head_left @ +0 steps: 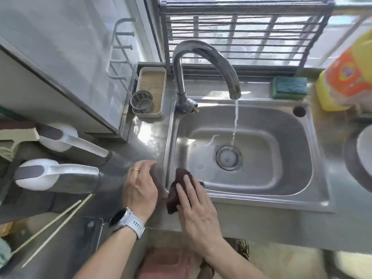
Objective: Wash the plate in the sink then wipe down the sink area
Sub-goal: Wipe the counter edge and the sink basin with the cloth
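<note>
At the stainless steel sink's [302,200] front-left rim, the right hand [198,208] pressed flat on a dark brown cloth [177,190]; the left hand [140,186] rested open on the steel counter [141,137].

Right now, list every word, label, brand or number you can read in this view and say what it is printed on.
No text can be read.
Yellow bottle: orange label with a printed design, too blurred to read.
Watch on the left wrist: the face is dark, no digits show.
Faucet, sink, green sponge: no markings visible.
</note>
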Demonstrator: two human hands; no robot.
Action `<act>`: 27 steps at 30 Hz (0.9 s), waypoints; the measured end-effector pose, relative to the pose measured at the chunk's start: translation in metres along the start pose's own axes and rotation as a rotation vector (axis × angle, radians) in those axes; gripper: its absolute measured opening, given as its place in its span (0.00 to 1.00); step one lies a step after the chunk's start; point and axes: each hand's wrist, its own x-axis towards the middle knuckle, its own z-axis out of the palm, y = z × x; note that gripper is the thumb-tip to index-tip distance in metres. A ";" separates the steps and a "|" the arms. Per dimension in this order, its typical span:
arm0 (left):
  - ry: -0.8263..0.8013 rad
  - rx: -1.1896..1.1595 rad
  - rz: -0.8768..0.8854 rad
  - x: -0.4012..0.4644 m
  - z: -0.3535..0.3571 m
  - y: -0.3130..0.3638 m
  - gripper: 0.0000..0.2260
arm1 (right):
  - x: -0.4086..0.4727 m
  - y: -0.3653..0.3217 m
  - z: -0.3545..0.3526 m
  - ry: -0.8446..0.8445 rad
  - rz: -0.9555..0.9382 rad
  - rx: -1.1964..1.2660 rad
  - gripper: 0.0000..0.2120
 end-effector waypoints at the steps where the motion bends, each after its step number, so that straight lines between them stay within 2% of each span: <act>1: -0.008 -0.001 0.018 0.001 0.003 0.006 0.16 | -0.008 0.024 -0.009 0.014 0.049 -0.024 0.24; 4: -0.033 0.000 0.059 0.001 0.013 0.023 0.16 | -0.029 0.098 -0.035 0.071 0.308 -0.078 0.23; 7: -0.070 -0.009 0.065 0.001 0.021 0.035 0.21 | -0.031 0.094 -0.036 0.086 0.413 -0.042 0.22; 11: -0.062 -0.005 0.096 -0.002 0.034 0.047 0.19 | 0.007 0.014 -0.002 0.082 0.141 0.084 0.22; 13: -0.079 0.006 0.104 -0.001 0.039 0.050 0.18 | 0.017 0.010 0.002 0.114 0.102 0.130 0.22; 17: -0.046 0.103 0.227 -0.003 0.047 0.049 0.16 | -0.039 0.089 -0.025 0.053 0.115 0.042 0.22; 20: -0.056 0.159 0.261 -0.003 0.048 0.051 0.17 | -0.082 0.183 -0.064 0.076 0.280 -0.046 0.21; 22: -0.067 0.178 0.265 -0.001 0.048 0.051 0.18 | -0.101 0.231 -0.091 0.061 0.327 -0.107 0.23; 27: -0.083 0.188 0.322 0.013 0.053 0.044 0.22 | -0.080 0.279 -0.098 0.025 0.252 -0.200 0.25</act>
